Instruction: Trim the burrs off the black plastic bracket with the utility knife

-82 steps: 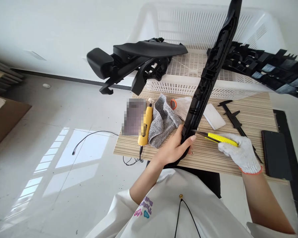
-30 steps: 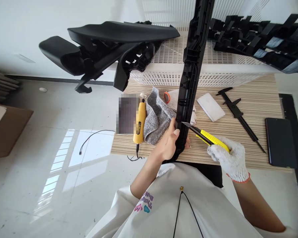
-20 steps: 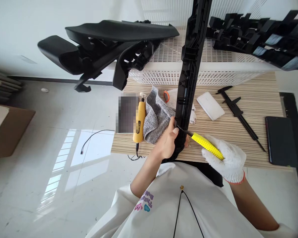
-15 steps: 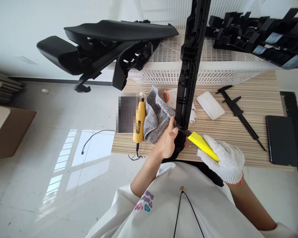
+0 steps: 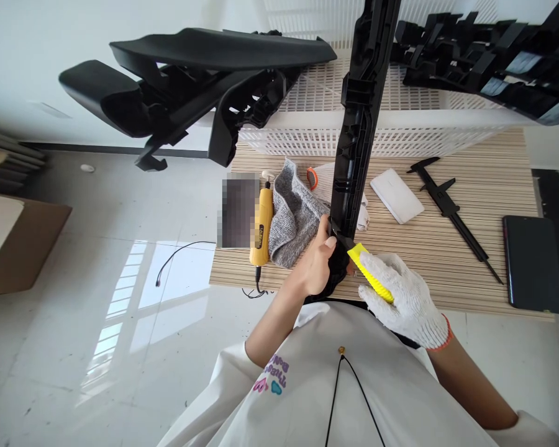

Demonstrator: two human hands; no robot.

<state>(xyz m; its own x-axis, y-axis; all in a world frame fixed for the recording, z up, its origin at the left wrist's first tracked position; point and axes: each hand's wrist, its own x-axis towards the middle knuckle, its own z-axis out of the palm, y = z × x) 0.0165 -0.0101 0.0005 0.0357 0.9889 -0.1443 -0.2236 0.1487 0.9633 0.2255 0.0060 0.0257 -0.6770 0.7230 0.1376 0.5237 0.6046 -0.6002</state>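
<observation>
A long black plastic trim piece point(image 5: 354, 149) runs from the top of the view down to my waist. My bare left hand point(image 5: 317, 261) is closed around it near its lower end, thumb on the near side and some fingers hidden beneath. My right hand point(image 5: 407, 304), in a white knitted glove with an orange cuff edge, grips a utility knife point(image 5: 370, 273) by its yellow handle. The dark blade points up and left against the trim piece, close to my left thumb. Left of the piece lies a crumpled grey cloth point(image 5: 291, 217).
A yellow rotary tool point(image 5: 261, 230) lies left of the cloth. To the right are a white flat box point(image 5: 397, 195), a black caliper point(image 5: 456, 217) and a black phone point(image 5: 531, 264). Behind, a white perforated basket point(image 5: 289, 141) bears black plastic parts point(image 5: 214, 53). An orange-edged white glove point(image 5: 326, 180) lies partly hidden.
My right hand and the knife have shifted left, with the blade closer to my left thumb. My left hand still holds the trim piece in about the same place.
</observation>
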